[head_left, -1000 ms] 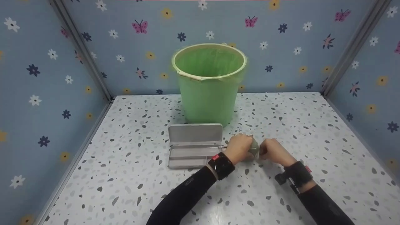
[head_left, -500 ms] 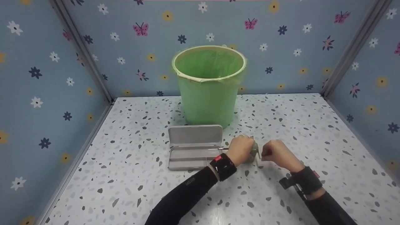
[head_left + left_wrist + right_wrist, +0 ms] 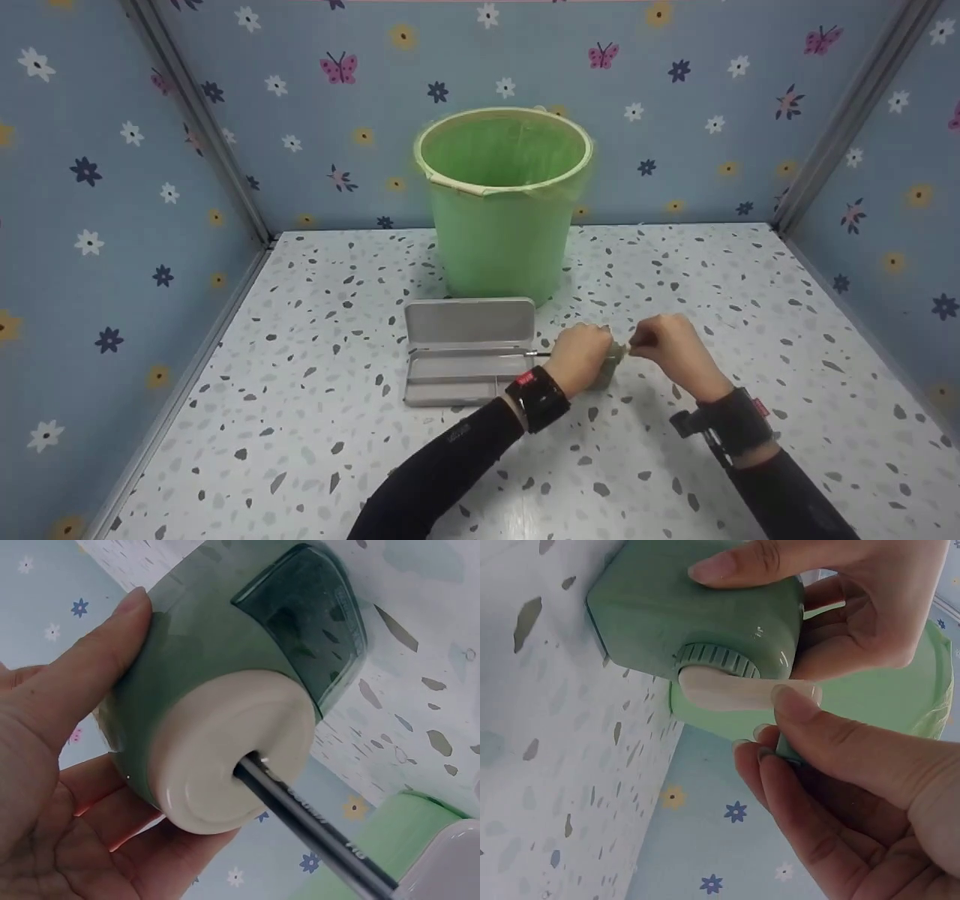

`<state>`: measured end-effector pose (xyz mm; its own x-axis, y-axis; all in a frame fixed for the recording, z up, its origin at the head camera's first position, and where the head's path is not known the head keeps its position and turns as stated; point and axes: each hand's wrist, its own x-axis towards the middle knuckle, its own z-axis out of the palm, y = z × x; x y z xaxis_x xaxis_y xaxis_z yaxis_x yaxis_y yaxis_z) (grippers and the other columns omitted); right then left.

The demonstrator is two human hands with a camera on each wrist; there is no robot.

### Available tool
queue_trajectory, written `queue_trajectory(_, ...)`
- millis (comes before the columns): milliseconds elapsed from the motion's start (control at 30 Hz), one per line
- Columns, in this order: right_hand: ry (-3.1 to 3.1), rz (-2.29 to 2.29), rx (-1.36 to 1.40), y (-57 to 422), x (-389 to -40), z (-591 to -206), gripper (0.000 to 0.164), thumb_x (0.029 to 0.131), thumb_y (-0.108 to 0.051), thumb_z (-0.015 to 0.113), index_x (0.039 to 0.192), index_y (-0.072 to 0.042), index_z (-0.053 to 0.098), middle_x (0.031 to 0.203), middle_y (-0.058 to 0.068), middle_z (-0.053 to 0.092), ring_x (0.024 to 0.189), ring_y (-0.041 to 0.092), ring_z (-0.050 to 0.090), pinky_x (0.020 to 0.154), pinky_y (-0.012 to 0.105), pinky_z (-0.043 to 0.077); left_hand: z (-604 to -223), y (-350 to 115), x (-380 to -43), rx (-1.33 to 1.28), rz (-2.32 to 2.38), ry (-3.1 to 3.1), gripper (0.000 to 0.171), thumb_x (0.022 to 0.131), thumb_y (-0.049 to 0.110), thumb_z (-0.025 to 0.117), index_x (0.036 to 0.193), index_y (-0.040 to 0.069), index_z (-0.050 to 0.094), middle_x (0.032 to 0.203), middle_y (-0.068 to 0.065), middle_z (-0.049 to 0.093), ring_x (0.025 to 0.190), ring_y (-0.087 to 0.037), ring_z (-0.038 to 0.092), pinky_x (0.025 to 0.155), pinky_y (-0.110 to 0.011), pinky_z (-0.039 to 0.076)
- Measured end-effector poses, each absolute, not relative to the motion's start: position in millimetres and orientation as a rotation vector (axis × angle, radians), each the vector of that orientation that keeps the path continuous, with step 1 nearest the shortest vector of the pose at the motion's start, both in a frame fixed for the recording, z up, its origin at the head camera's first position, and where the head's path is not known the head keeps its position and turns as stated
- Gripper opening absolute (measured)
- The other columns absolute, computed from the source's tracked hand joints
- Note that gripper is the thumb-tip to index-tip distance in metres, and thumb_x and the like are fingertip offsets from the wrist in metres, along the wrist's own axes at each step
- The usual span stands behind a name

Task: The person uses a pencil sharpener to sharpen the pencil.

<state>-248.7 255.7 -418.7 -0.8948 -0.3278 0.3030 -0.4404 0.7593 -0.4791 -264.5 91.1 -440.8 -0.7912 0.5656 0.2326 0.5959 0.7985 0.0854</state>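
Note:
A green hand-crank pencil sharpener [image 3: 202, 645] is gripped by my left hand [image 3: 581, 358], thumb on one side and fingers on the other. A dark pencil [image 3: 315, 829] sticks out of the hole in its cream round front, pointing left toward the open case in the head view. A smoky clear shavings drawer [image 3: 307, 622] shows in its side. On the opposite end, my right hand [image 3: 675, 352] pinches the knob of the cream crank handle [image 3: 724, 691] between thumb and fingers. Most of the knob is hidden by the fingertips.
An open grey pencil case [image 3: 470, 322] lies just left of my left hand, lid raised toward the bin. Behind it stands a green lined bin [image 3: 502, 240] against the patterned back wall [image 3: 300, 112]. Side walls border the speckled tabletop [image 3: 300, 337].
My right hand dips slightly, then rises, and the crank handle turns with it. My left hand stays almost still on the sharpener, with the pencil in place.

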Motion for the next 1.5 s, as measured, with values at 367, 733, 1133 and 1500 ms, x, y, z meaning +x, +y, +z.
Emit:
queue_trajectory(367,-2.811,0.655,0.530,246,-274,-415,0.012,0.075,0.006,0.077,0.071,0.000,0.067,0.067,0.010,0.066,0.062,0.019,0.055,0.061,0.034,0.046,-440,90,-263,-0.906,-0.192,-2.764,0.011,0.084,0.011,0.069,0.090,0.018,0.075,0.085,0.000,0.074,0.075,-0.017,0.069,0.063,-0.027,0.056)
queue_trajectory(733,-2.799,0.694,0.509,245,-302,-452,0.016,0.065,0.016,0.071,0.063,0.000,0.065,0.061,0.011,0.064,0.056,0.018,0.052,0.055,0.033,0.044,-443,87,-266,-0.981,-0.270,-2.759,0.017,0.073,0.009,0.076,0.088,0.016,0.073,0.086,0.001,0.073,0.075,-0.018,0.068,0.064,-0.025,0.055)
queue_trajectory(1133,-2.922,0.750,0.532,246,-300,-463,0.018,0.061,0.019,0.062,0.061,0.001,0.065,0.055,0.005,0.058,0.051,0.014,0.042,0.049,0.026,0.036,-442,85,-266,-0.954,-0.221,-2.783,0.031,0.070,0.018,0.085,0.096,0.009,0.071,0.087,-0.003,0.073,0.075,-0.020,0.069,0.064,-0.029,0.057)
queue_trajectory(1500,-2.968,0.781,0.420,243,-288,-463,0.013,0.062,0.013,0.069,0.068,0.001,0.070,0.059,0.010,0.065,0.050,0.014,0.044,0.048,0.026,0.038,-440,84,-266,-0.986,-0.275,-2.803,0.030,0.071,0.025,0.087,0.096,0.017,0.073,0.087,0.000,0.073,0.075,-0.017,0.068,0.064,-0.026,0.054)
